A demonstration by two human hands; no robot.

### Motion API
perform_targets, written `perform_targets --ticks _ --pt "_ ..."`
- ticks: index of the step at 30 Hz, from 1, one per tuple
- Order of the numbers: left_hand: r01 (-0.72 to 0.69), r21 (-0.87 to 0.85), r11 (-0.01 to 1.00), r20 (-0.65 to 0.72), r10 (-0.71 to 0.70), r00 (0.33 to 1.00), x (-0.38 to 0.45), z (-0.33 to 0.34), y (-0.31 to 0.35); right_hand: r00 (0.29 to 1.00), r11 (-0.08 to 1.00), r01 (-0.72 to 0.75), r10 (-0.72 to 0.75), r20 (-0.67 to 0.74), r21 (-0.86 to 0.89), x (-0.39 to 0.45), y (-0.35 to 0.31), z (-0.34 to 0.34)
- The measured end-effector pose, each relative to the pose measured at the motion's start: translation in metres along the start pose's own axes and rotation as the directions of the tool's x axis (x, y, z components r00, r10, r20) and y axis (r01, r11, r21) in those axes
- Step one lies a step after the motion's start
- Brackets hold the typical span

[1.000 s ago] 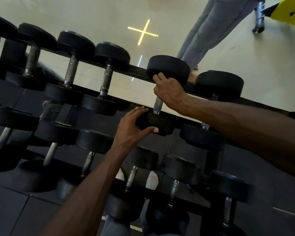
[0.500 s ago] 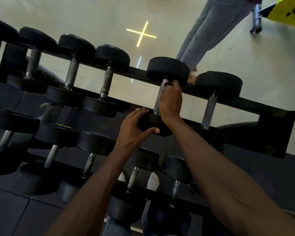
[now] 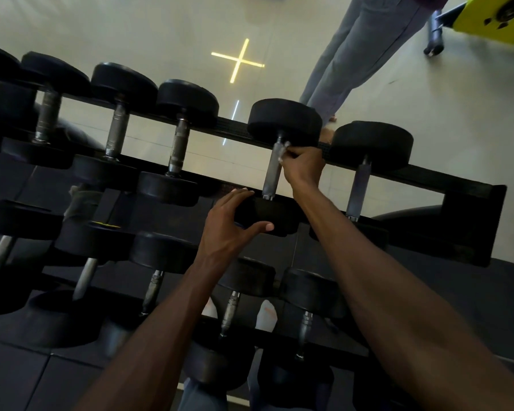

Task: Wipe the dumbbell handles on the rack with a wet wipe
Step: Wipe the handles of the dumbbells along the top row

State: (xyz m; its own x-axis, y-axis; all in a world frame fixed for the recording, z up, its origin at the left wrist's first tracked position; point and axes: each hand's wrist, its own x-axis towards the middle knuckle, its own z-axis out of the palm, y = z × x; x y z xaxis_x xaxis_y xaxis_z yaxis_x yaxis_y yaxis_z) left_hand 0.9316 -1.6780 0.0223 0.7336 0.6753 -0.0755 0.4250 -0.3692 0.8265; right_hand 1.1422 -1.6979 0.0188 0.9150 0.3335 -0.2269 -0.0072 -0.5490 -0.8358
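Landmark: the dumbbell rack (image 3: 469,209), black, with rows of black-headed dumbbells.
Dumbbell being cleaned: second from the rack's right end on the top row; its steel handle (image 3: 272,170) runs between the far head (image 3: 284,121) and the near head (image 3: 264,216).
Right hand (image 3: 304,164): curled against the upper part of that handle, just below the far head, gripping a wet wipe.
Wet wipe (image 3: 285,148): only a small white scrap shows between fingers and handle; the rest is hidden.
Left hand (image 3: 229,226): fingers and thumb curved round the near head, steadying it.
Hands: apart, one at each end of the same dumbbell.
Neighbouring dumbbell (image 3: 365,161): nearest the rack's right end, untouched.
Beyond the rack: a person's grey trouser legs (image 3: 353,54) on the pale floor.
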Motion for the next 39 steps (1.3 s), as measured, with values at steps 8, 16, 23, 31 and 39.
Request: perform_targets --ticks 8,16,23,31,39 --pt "0.015 -0.002 1.000 0.012 -0.015 1.000 0.000 0.000 -0.003 0.973 0.971 0.229 -0.229 -0.001 -0.068 -0.018 0.022 0.003" --pt "-0.006 -0.004 1.000 0.016 0.006 1.000 0.000 -0.002 -0.003 0.914 0.899 0.405 -0.393 0.099 -0.169 -0.016 0.024 -0.005" --pt "-0.025 -0.009 1.000 0.022 0.025 0.999 0.000 -0.003 0.001 0.566 0.579 0.744 -0.280 0.776 -0.333 -0.009 0.017 -0.013" --pt "-0.012 -0.016 1.000 0.008 0.012 1.000 -0.001 -0.001 -0.003 0.614 0.691 0.698 -0.441 0.655 -0.189 -0.012 0.033 -0.049" --pt "0.009 -0.014 1.000 0.021 -0.009 1.000 0.000 -0.001 -0.006 0.908 0.785 -0.383 0.223 0.355 0.487 0.016 -0.002 -0.031"
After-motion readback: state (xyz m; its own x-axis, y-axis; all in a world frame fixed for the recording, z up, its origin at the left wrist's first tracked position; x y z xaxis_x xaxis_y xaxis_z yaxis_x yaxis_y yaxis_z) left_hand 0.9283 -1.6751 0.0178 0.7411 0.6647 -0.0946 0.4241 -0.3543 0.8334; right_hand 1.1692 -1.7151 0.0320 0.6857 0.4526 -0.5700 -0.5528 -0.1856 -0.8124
